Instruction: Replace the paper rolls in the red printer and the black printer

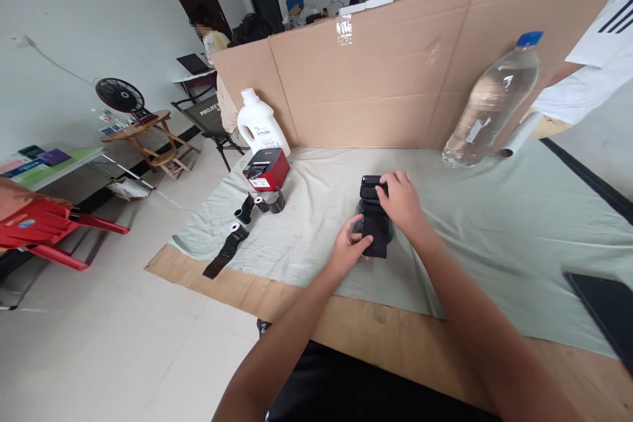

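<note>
A black strap-like device (374,227) lies on the pale green cloth (316,224) in the middle of the table. My left hand (347,248) pinches its near left edge, thumb and fingers closed on it. My right hand (403,201) rests on its far end with fingers curled over a black block there. Part of the device is hidden under both hands.
A red and black box (267,169) and a white jug (261,124) stand at the back left. Black strap pieces (247,221) lie near the left edge. A clear water bottle (492,102) leans on the cardboard wall (395,79). A dark tablet (606,306) lies at right. Another person's white sleeve (601,59) shows at far right.
</note>
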The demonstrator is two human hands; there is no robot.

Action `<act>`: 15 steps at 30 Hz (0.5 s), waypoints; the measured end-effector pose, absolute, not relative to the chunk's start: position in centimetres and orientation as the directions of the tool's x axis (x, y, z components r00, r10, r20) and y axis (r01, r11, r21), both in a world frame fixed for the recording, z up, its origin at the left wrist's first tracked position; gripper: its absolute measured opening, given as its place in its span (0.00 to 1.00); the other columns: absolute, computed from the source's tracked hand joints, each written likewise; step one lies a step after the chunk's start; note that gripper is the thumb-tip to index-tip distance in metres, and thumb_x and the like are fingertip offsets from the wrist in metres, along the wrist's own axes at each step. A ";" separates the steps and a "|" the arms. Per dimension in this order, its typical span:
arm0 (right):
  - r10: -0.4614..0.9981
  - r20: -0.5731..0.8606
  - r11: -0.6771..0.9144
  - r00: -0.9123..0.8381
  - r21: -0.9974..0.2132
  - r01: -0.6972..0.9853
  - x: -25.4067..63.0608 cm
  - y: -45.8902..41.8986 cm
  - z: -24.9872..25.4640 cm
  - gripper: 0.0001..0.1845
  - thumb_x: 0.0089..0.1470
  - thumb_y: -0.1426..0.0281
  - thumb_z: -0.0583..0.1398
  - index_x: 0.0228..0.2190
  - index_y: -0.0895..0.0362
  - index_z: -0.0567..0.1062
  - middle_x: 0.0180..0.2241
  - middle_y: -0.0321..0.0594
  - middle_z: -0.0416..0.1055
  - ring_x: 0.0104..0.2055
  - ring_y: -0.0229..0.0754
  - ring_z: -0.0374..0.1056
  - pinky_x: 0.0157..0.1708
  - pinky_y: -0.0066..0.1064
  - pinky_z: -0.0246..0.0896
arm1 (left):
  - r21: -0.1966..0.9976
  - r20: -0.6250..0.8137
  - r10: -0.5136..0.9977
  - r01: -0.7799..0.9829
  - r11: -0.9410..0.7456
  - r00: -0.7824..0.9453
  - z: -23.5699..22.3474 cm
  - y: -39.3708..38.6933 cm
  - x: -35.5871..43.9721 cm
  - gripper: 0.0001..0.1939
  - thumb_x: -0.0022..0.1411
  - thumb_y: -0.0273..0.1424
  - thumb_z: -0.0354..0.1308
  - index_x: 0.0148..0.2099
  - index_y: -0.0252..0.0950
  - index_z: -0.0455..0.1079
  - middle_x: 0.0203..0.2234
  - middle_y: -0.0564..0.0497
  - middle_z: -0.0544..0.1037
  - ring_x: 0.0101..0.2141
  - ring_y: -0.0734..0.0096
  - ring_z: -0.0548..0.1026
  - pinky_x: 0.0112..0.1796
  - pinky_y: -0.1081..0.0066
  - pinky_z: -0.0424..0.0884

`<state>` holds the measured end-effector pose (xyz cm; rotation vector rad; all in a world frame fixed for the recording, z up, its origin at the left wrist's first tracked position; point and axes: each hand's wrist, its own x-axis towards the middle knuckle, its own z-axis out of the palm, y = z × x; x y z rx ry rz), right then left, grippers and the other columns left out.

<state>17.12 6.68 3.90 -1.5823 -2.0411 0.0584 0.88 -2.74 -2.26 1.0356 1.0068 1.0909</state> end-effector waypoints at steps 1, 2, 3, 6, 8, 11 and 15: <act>0.889 0.440 0.305 -0.125 -0.365 0.880 17.3 6.8 3.9 0.19 0.66 0.67 0.53 0.53 0.59 0.73 0.54 0.57 0.69 0.56 0.61 0.60 0.58 0.49 0.56 | 0.971 -0.113 0.977 -0.188 0.148 0.182 -2.2 -2.9 0.9 0.50 0.52 0.43 0.72 0.70 0.34 0.56 0.22 0.57 0.74 0.22 0.75 0.70 0.21 0.75 0.73; 0.883 0.452 0.311 -0.122 -0.371 0.875 17.5 7.0 3.9 0.21 0.66 0.68 0.51 0.57 0.61 0.70 0.56 0.58 0.67 0.58 0.62 0.59 0.59 0.50 0.55 | 0.971 -0.115 0.974 -0.184 0.152 0.197 -2.2 -3.0 1.0 0.51 0.51 0.44 0.72 0.71 0.34 0.54 0.23 0.56 0.75 0.22 0.75 0.70 0.21 0.75 0.72; 0.890 0.435 0.321 -0.136 -0.386 0.865 17.7 7.3 3.8 0.23 0.66 0.68 0.51 0.58 0.62 0.68 0.57 0.59 0.67 0.59 0.62 0.59 0.59 0.51 0.55 | 0.972 -0.116 0.971 -0.178 0.155 0.211 -2.2 -3.0 1.0 0.53 0.51 0.44 0.72 0.72 0.34 0.53 0.24 0.55 0.76 0.22 0.75 0.70 0.21 0.75 0.72; 0.915 0.351 0.360 -0.200 -0.480 0.800 18.7 8.0 3.5 0.20 0.63 0.72 0.52 0.54 0.60 0.70 0.53 0.55 0.69 0.53 0.56 0.65 0.56 0.45 0.60 | 0.975 -0.117 0.967 -0.157 0.155 0.227 -2.3 -3.1 1.1 0.55 0.51 0.45 0.72 0.73 0.35 0.50 0.24 0.55 0.76 0.22 0.75 0.71 0.22 0.75 0.73; 0.906 0.313 0.415 -0.285 -0.525 0.744 19.4 8.1 3.5 0.16 0.58 0.74 0.56 0.48 0.58 0.72 0.49 0.50 0.69 0.47 0.51 0.68 0.51 0.41 0.63 | 0.977 -0.113 0.968 -0.153 0.150 0.225 -2.4 -3.1 1.0 0.56 0.51 0.45 0.72 0.74 0.35 0.49 0.24 0.55 0.76 0.22 0.74 0.71 0.22 0.75 0.73; 0.877 0.197 0.470 -0.438 -0.538 0.700 20.2 7.5 4.0 0.13 0.52 0.75 0.60 0.41 0.55 0.73 0.43 0.44 0.68 0.42 0.46 0.69 0.45 0.36 0.64 | 0.979 -0.107 0.969 -0.145 0.141 0.222 -2.4 -3.2 0.9 0.56 0.51 0.46 0.72 0.74 0.36 0.49 0.22 0.56 0.75 0.22 0.75 0.70 0.22 0.75 0.72; 0.862 0.014 0.440 -0.507 -0.518 0.733 20.0 6.3 4.9 0.06 0.54 0.74 0.60 0.34 0.54 0.75 0.39 0.42 0.69 0.40 0.46 0.69 0.42 0.35 0.62 | 0.982 -0.103 0.966 -0.131 0.137 0.236 -2.4 -3.3 0.8 0.55 0.52 0.45 0.72 0.74 0.37 0.49 0.19 0.60 0.70 0.20 0.77 0.67 0.22 0.75 0.73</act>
